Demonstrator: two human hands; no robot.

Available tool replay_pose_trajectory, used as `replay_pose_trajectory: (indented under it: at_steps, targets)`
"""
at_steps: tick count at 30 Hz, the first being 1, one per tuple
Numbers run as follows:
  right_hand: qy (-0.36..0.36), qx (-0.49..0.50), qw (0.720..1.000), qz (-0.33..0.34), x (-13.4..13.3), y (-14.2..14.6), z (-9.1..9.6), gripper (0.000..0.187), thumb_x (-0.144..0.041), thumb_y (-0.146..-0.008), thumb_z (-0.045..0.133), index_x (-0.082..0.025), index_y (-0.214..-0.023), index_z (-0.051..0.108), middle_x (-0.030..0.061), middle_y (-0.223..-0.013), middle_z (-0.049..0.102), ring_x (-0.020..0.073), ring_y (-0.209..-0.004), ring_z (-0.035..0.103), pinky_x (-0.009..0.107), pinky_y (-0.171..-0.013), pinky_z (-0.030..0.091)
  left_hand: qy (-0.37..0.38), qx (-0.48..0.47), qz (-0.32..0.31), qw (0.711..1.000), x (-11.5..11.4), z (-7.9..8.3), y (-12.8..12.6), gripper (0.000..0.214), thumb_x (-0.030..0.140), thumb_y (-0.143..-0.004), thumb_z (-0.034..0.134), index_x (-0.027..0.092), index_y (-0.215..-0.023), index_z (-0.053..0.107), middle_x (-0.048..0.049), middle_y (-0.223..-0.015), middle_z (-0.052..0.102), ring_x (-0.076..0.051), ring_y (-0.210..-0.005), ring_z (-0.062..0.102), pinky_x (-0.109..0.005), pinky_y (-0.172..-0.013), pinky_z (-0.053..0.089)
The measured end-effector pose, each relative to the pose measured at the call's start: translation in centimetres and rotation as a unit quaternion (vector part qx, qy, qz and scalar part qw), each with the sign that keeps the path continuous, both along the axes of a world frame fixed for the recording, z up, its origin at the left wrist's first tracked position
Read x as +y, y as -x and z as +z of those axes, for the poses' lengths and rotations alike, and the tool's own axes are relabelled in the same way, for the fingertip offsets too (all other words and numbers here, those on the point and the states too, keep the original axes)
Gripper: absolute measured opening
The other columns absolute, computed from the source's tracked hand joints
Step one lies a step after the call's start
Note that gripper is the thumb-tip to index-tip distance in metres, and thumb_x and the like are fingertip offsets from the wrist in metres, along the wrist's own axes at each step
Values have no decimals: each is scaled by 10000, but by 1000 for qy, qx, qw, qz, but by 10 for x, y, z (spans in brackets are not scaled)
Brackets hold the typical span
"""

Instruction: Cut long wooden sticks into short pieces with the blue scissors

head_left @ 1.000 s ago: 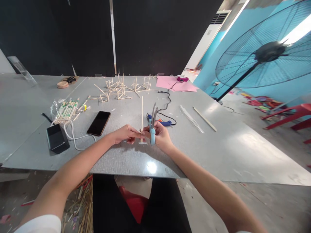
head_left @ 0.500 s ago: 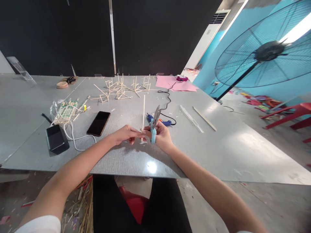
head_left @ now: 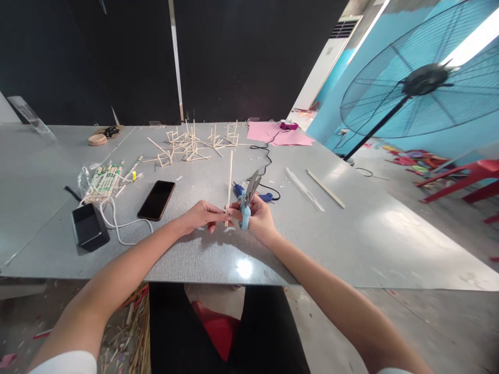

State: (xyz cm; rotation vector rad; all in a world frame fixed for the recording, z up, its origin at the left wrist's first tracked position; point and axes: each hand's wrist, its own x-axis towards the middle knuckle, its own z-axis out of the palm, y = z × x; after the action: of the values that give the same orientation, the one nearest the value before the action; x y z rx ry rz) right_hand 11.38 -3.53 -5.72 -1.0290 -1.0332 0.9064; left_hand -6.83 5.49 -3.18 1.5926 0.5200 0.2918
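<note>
left hand (head_left: pixel 200 214) pinches stick (head_left: pixel 230 176) upright, right hand (head_left: pixel 259 218) grips scissors (head_left: pixel 247 200), blades open beside the fingertips; a cut needs the blades around the stick.

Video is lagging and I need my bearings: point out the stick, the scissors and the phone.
stick (head_left: pixel 230 179): head view, mid-shaft above the fingers.
scissors (head_left: pixel 245 215): head view, the light blue handle.
phone (head_left: pixel 156 199): head view, middle of the dark screen.

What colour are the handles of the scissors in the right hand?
Light blue; the scissors are in the right hand, clearest in the head view.
</note>
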Motion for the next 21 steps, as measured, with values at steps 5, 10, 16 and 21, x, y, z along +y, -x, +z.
replay_pose_trajectory:
  at_steps: [5,10,16,21]
  targets:
    - [10,13,1000,5,0,0,-1,510,-399,-599,970,-258,-828,536,12,-843,772,191,-631,724,302,-481,594,3,-1,-3,1000,0,-1,-1,354,512,-821,797,164,-869,841,-75,-814,771,-57,-475,498,-239,-530,360]
    - [10,10,1000,-5,0,-1,-3,492,-377,-603,975,-254,-819,550,13,-852,770,180,-625,719,301,-499,612,8,2,-5,1000,0,-1,-1,361,521,-817,796,174,-907,840,-79,-918,788,-49,-475,508,-239,-523,356]
    - [4,-1,1000,-13,1,-1,-6,491,-370,-594,983,-254,-806,555,26,-847,778,214,-709,755,337,-594,652,6,3,-3,1000,-1,1,-1,353,503,-812,802,167,-914,845,-83,-887,788,-44,-459,475,-236,-496,335]
    - [4,6,1000,-11,1,0,-5,493,-371,-598,982,-251,-803,550,19,-844,775,208,-716,759,326,-610,654,-13,2,4,1000,-2,4,0,350,481,-823,794,152,-928,846,-92,-870,781,-35,-455,400,-227,-459,280]
